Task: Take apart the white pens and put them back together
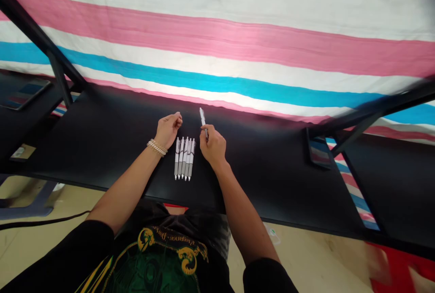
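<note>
Striped cloth (pixel 238 44) in white, pink and blue hangs beyond a long black bench (pixel 272 166). Black bars (pixel 34 26) slant up at both ends of it, with a dark slab (pixel 318 152) lying by the right-hand one. The right hand (pixel 214 147) has its fingers (pixel 204 127) clamped on a pen (pixel 202 115), held over the bench, white end toward the cloth; they hide its lower part. The left hand (pixel 167 131) has its fingers curled in together. Between the forearms, five white-and-grey pens (pixel 184 157) lie side by side, tips toward the person. A pale bracelet (pixel 157 147) circles the left wrist.
</note>
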A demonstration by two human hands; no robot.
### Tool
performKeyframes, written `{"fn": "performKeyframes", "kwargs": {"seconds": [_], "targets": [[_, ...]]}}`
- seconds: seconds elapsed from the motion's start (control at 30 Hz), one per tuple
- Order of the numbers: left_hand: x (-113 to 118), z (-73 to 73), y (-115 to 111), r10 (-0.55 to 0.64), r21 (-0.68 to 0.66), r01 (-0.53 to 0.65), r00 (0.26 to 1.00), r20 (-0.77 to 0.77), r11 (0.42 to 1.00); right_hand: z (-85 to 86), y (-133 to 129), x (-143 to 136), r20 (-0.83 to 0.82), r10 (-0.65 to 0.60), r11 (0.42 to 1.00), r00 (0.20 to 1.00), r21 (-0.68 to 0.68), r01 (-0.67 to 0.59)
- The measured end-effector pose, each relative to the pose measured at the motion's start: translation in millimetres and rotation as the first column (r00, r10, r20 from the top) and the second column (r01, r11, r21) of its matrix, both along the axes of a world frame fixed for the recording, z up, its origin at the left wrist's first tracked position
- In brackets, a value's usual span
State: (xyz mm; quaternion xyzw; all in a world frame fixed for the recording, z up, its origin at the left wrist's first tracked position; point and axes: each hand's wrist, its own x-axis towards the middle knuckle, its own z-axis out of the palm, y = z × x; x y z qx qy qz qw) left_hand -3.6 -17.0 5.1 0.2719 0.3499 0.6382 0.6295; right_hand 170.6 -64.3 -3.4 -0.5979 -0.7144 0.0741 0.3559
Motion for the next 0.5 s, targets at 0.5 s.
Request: {"fn": "performKeyframes", "kwargs": {"seconds": [0.5], "targets": [[-5.8,-6.0,2.5,-0.003,-0.028,0.004,1.000,0.017,1.000,-6.5,-5.3,5.8,0.233,-0.102,0.966,0.967,-0.210,0.152]]}}
